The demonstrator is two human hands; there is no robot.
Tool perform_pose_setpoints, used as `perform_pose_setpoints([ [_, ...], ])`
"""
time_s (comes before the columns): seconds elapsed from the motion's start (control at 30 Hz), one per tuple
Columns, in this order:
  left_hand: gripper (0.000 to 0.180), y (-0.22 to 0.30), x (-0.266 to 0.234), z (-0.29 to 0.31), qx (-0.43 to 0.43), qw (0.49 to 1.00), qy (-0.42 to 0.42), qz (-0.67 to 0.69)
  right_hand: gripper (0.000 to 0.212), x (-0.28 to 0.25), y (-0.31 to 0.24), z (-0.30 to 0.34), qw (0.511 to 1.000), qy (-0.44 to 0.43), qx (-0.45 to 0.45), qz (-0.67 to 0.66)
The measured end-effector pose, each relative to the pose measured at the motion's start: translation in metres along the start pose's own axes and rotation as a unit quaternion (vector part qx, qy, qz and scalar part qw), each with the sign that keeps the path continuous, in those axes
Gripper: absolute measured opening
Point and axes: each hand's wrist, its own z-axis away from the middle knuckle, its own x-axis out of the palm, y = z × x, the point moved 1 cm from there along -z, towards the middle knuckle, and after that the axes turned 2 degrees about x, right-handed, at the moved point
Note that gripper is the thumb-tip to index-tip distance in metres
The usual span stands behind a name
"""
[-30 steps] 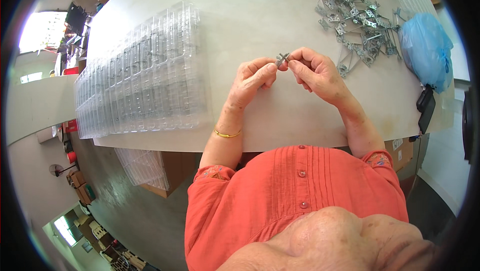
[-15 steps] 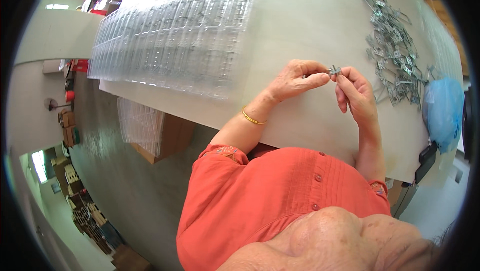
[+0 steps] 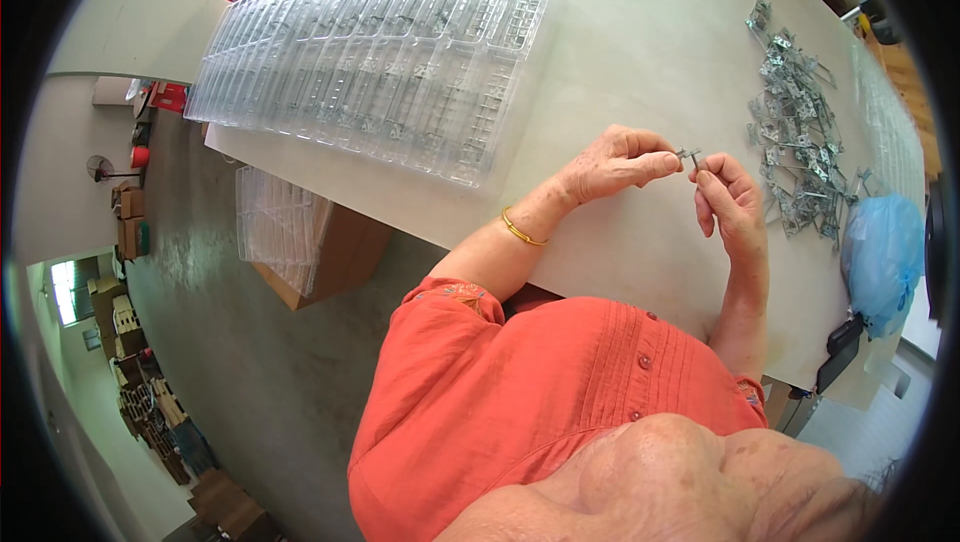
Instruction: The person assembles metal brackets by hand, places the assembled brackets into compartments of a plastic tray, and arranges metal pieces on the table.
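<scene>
Above the pale table, my left hand (image 3: 622,167) and my right hand (image 3: 733,204) face each other, thumb and finger of each pinched together. Between the fingertips shows a small grey metal part (image 3: 695,158) with short arms sticking out. Both hands touch it; whether it is one piece or two is too small to tell. Right of my right hand lies a long heap of similar metal parts (image 3: 800,137), tangled together, with thin rods and flat plates. To the left rests a clear plastic compartment tray (image 3: 375,67) with metal parts in its slots.
A blue plastic bag (image 3: 882,260) sits at the table's right edge, near a dark object (image 3: 838,354). Clear plastic sheeting (image 3: 885,112) lies beyond the heap. Below the table's left edge, clear trays (image 3: 275,227) lean on a cardboard box (image 3: 350,254). Boxes line the far floor.
The whole view has shifted a little. My fingertips are slightly farther apart, and the metal part between them looks turned, with a short arm now pointing toward my right fingers.
</scene>
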Motion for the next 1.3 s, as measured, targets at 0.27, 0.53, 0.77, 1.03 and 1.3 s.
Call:
perform_pose_setpoints([
  [0.27, 0.041, -0.015, 0.003, -0.006, 0.013, 0.997, 0.034, -0.066, 0.015, -0.003, -0.001, -0.005, 0.99, 0.072, -0.117, -0.021],
  [0.53, 0.042, -0.009, 0.009, -0.006, 0.001, 0.991, 0.028, -0.129, 0.016, 0.001, 0.012, -0.009, 0.989, 0.016, -0.125, -0.074],
  [0.77, 0.04, -0.011, 0.012, -0.002, 0.018, 0.992, 0.021, -0.121, 0.016, 0.0, 0.016, -0.009, 0.987, 0.044, -0.13, -0.086],
  [1.03, 0.039, -0.019, 0.01, -0.006, 0.018, 1.0, 0.022, -0.007, 0.015, -0.006, 0.016, -0.012, 0.974, 0.089, -0.175, -0.117],
  [1.3, 0.037, -0.017, 0.001, -0.01, 0.044, 0.992, 0.12, 0.017, 0.013, -0.014, 0.014, -0.012, 0.962, 0.129, -0.198, -0.139],
])
